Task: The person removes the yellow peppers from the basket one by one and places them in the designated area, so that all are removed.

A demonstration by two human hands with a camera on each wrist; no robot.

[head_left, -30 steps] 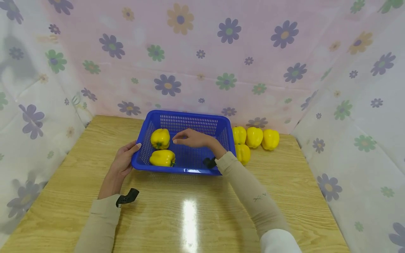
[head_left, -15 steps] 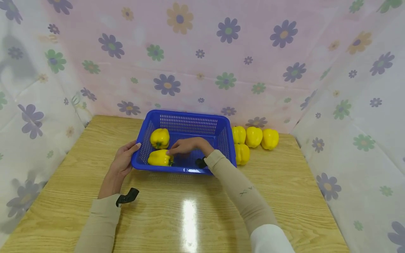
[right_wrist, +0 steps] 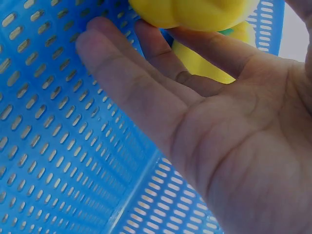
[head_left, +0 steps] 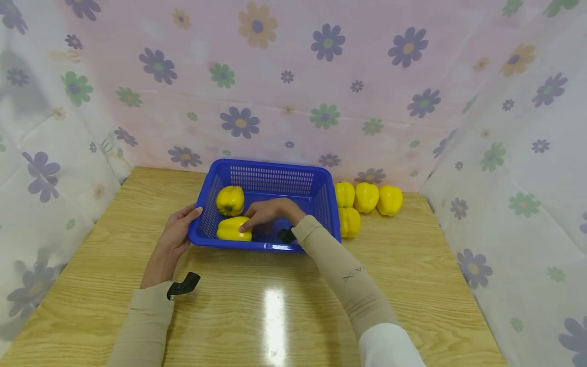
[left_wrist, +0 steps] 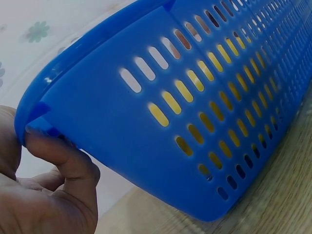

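The rim of the rectangular, perforated blue plastic basket (head_left: 275,164) is gripped at its left end by the left hand (head_left: 176,230), with the fingers clamped on the edge; this hold should be firm, so that the basket is not dragged over the wood-grain counter (head_left: 220,311). The glossy yellow bell pepper (head_left: 228,230) lying on its side in the basket's near left part is touched by the right hand (head_left: 269,210): the thumb is laid on it, while in the right wrist view the other fingers are seen fairly straight and apart, reached in along its far side. Whether it is firmly pinched cannot be told. For a sound hold, the fingers are best set low and closed evenly from both sides, since the smooth, rounded skin may well slip. The second yellow bell pepper (head_left: 231,200), just behind, should not be nudged by the knuckles. The yellow bell peppers grouped outside the right wall (head_left: 390,200) need not be disturbed.
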